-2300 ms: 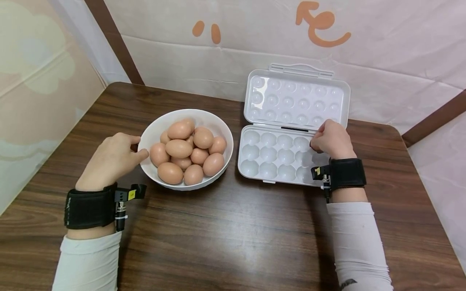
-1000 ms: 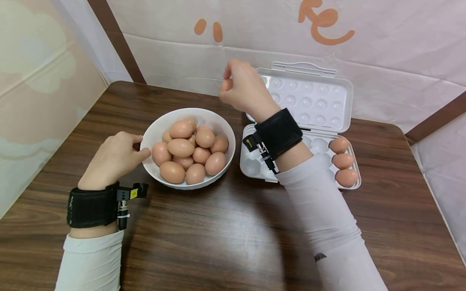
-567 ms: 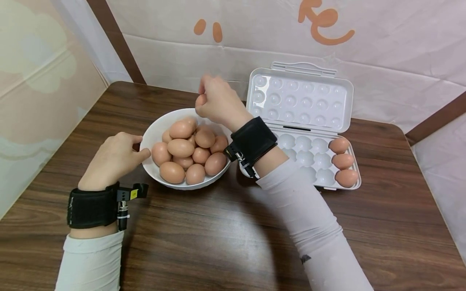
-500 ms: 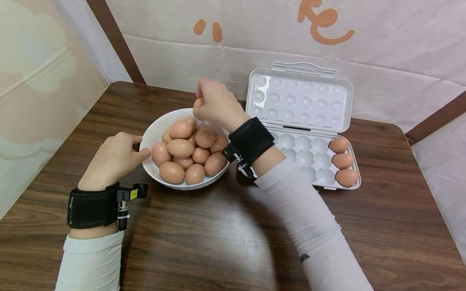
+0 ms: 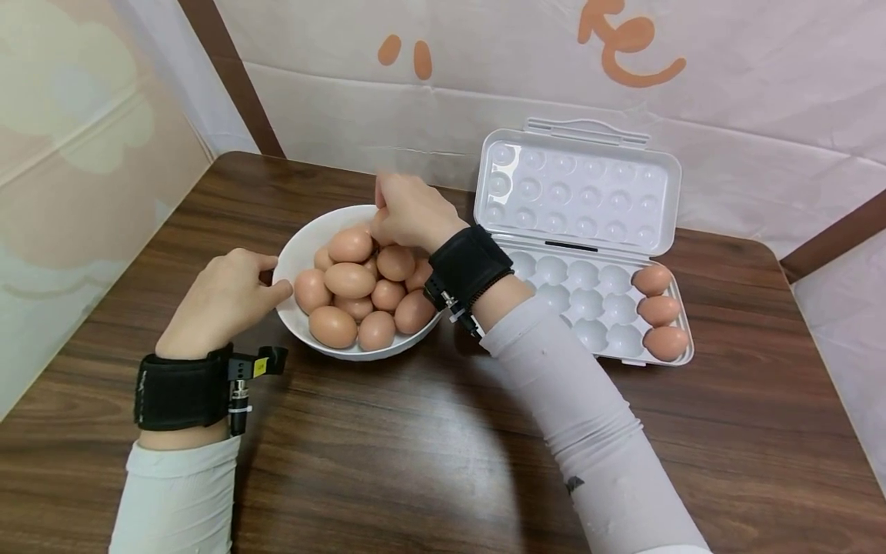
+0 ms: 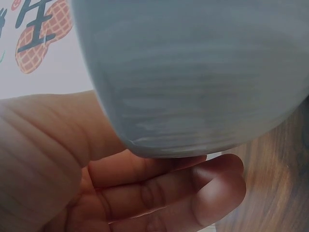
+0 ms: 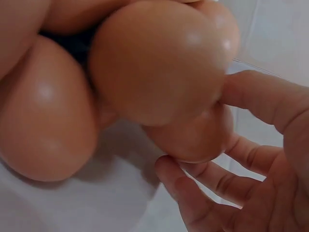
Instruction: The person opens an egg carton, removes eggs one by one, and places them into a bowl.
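A white bowl [image 5: 299, 248] holds several brown eggs [image 5: 349, 279]. My left hand [image 5: 223, 298] cups the bowl's left side, thumb against the wall; in the left wrist view its fingers [image 6: 164, 193] curl under the bowl [image 6: 193, 72]. My right hand [image 5: 407, 215] reaches into the bowl's far side. In the right wrist view, the right hand [image 7: 203, 130] curls thumb and fingers [image 7: 193, 193] round one egg [image 7: 188, 140] low in the pile. An open white egg carton [image 5: 554, 271] lies to the right, with three eggs [image 5: 657, 310] in its rightmost column.
The carton's lid [image 5: 577, 188] stands open toward the back wall. Bare dark wooden table [image 5: 415, 431] stretches across the front. Fabric walls close off the back and left sides.
My right hand has crossed from above the carton to the bowl and lowered among the far eggs, closing round one. The left hand has stayed at the bowl.
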Demonstrator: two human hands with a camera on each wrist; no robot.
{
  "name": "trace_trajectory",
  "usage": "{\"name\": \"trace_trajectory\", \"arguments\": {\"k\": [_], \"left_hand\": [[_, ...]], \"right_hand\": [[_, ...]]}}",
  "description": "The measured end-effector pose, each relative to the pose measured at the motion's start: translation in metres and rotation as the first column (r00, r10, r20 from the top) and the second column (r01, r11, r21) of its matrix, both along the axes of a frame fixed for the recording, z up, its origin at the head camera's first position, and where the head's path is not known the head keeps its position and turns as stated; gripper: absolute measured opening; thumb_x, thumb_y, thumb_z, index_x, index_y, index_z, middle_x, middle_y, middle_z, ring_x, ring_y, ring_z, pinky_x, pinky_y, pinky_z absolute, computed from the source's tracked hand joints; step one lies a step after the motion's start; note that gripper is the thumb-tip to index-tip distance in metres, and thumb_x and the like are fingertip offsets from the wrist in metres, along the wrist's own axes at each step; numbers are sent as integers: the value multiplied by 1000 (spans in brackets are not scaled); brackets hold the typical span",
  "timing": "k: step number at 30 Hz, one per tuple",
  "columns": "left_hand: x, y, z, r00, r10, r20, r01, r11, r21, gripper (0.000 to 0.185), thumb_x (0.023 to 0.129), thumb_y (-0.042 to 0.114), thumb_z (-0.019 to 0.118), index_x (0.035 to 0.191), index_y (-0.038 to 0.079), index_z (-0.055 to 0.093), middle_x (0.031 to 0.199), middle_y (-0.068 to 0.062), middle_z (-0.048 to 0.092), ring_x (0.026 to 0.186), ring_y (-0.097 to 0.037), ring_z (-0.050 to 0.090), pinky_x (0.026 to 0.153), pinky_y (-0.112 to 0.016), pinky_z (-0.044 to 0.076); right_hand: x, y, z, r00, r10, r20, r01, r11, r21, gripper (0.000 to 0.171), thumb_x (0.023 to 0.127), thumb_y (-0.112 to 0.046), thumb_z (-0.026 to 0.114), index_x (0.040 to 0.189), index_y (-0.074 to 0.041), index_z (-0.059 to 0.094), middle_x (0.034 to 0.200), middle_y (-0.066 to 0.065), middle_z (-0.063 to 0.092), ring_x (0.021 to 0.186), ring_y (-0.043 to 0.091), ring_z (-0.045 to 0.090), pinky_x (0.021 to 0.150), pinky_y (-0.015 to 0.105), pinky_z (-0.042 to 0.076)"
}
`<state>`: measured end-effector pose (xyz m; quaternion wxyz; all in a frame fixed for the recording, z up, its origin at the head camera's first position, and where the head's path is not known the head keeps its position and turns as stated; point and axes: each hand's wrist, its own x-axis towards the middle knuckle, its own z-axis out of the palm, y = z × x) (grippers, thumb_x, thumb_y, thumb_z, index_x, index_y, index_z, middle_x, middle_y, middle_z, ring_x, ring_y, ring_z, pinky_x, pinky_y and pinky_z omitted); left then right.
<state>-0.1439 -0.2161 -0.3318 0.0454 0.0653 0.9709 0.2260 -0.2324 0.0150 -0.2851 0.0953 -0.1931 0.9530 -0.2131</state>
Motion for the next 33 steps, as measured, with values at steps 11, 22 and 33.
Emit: {"name": "trace_trajectory", "arguments": {"k": [11,22,33], "left_hand": [[-3,3,0,1000,-2,13,2,1000,-2,26,92,17,56,105,-3,68,73,-9,57,67,-24,49,55,-33,34],[-5,3,-2,1000,-6,13,6,1000,-1,25,92,17,56,102,-3,67,72,-8,57,67,-24,49,54,-33,34],[-1,-1,-6,1000,-2,24,2,1000,-11,28,92,17,56,106,-5,66,72,-7,56,65,-22,49,53,-32,33]], "right_hand": [[-3,6,-6,999,37,-9,-37,999,-7,21,86,-20,65,101,-11,54,99,3,53,92,19,50,74,27,41],[-2,15,-4,997,79,-18,-78,995,70,26,89,-25,65,109,-8,61,111,5,57,104,19,49,88,30,43],[19,53,9,998,-4,-68,1,999,-49,36,93,-27,64,122,-5,61,128,11,60,120,24,54,101,39,44]]}}
